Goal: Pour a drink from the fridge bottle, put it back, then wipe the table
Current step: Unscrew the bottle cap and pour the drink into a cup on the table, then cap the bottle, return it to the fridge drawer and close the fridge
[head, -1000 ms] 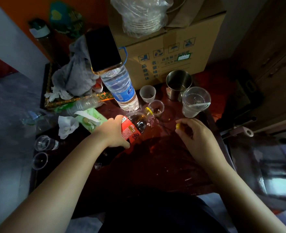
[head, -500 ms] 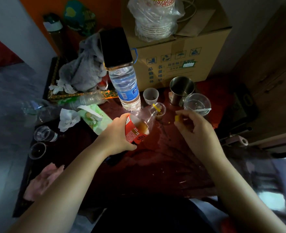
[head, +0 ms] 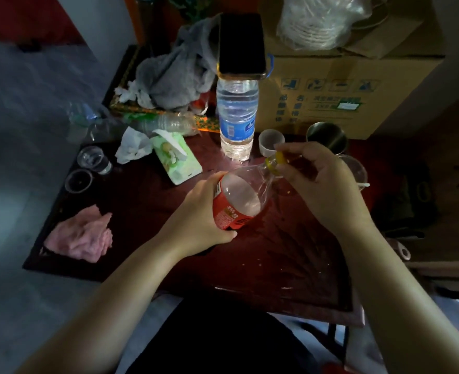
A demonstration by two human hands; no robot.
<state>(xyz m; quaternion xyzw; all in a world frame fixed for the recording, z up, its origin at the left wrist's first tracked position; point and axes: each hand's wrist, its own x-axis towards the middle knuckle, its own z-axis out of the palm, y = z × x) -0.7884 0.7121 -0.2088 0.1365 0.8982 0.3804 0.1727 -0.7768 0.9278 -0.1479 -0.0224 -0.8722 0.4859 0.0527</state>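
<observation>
Fingers of the right hand (head: 322, 184) pinch the yellow cap (head: 279, 157) at the mouth of the red-labelled drink bottle (head: 239, 201). Fingers of the left hand (head: 196, 225) curl round its label. The bottle leans over the dark red worktop (head: 277, 260), near a water bottle (head: 236, 117). A pink cloth (head: 81, 234) lies at the worktop's left.

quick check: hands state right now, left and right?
Left hand: grips the red-labelled bottle.
Right hand: pinches the yellow cap at the bottle's mouth.

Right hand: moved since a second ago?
Yes. The right hand went forward and left, toward the small white cup, bringing the yellow cap to the mouth of the fridge bottle.
</observation>
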